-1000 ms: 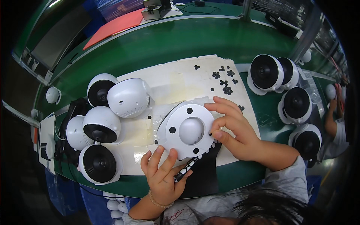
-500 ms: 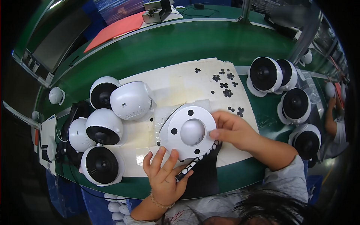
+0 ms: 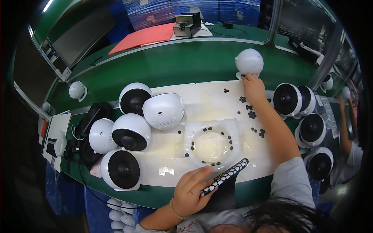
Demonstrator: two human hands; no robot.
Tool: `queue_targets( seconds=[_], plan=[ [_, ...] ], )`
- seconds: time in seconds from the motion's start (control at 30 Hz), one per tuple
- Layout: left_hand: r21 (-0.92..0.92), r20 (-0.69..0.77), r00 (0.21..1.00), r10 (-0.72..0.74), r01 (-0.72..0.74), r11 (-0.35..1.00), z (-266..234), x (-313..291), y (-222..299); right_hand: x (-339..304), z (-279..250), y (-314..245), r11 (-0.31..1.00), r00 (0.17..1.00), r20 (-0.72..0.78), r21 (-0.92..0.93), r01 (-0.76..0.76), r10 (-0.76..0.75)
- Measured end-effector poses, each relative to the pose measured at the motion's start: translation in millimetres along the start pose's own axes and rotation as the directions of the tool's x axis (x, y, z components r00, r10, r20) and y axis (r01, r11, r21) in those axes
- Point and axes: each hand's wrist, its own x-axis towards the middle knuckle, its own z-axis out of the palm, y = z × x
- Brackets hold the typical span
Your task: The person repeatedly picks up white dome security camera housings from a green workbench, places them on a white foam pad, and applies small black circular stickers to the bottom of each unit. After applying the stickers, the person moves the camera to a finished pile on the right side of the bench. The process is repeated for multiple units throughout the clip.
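Note:
My right hand [image 3: 252, 86] reaches to the far right, its fingers closed at the base of a white round camera [image 3: 249, 62], which stands on the green surface beyond the mat. My left hand [image 3: 193, 190] is near the front edge, gripping a black strip with white round spots [image 3: 225, 176] between thumb and fingers; its forefinger is stretched out. Just beyond it lies a clear-wrapped foam ring [image 3: 189, 134] with small black dots around its opening. The pale mat [image 3: 167, 149] lies under the ring. Loose black round pads [image 3: 252, 114] are scattered on the mat's right side.
Several white cameras with black faces [image 3: 123, 169] crowd the left side. More of them [image 3: 285, 99] line the right edge. A metal rail [image 3: 163, 43] crosses behind; past it are a red sheet [image 3: 143, 38] and a dark box [image 3: 187, 25]. Black cables [image 3: 89, 122] lie far left.
The white camera that lay base-up on the foam ring has gone to the far right in my right hand. The ring is now uncovered. My left hand keeps the strip.

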Motion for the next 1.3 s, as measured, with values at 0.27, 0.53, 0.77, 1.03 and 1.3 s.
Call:
queue_targets(
  seconds=[0.27, 0.53, 0.77, 1.03, 1.3],
  plan=[
    [-0.186, 0.059, 0.988, -0.142, 0.151, 0.971, 5, -1, 1, -67, -60, -27, 0.875, 0.934, 0.288, 0.369, -0.313, 0.212],
    [-0.223, 0.049, 0.978, -0.201, 0.207, 0.953, -1, -8, 3, -116, -96, -17, 0.938, 0.944, 0.181, 0.161, -0.306, 0.277],
    [-0.290, 0.052, 0.992, -0.118, 0.128, 0.948, -4, -7, 1, -99, -134, -35, 0.947, 0.999, 0.038, 0.321, -0.011, -0.002],
    [-0.336, 0.031, 0.989, -0.142, 0.145, 0.931, -7, -10, 1, -40, -194, -82, 0.075, 0.959, 0.279, 0.957, -0.282, 0.049],
    [-0.495, -0.103, 0.888, -0.448, 0.345, 0.798, 0, -17, 4, -25, -179, -112, -0.097, 0.812, 0.516, 0.825, -0.557, -0.273]
  ],
)
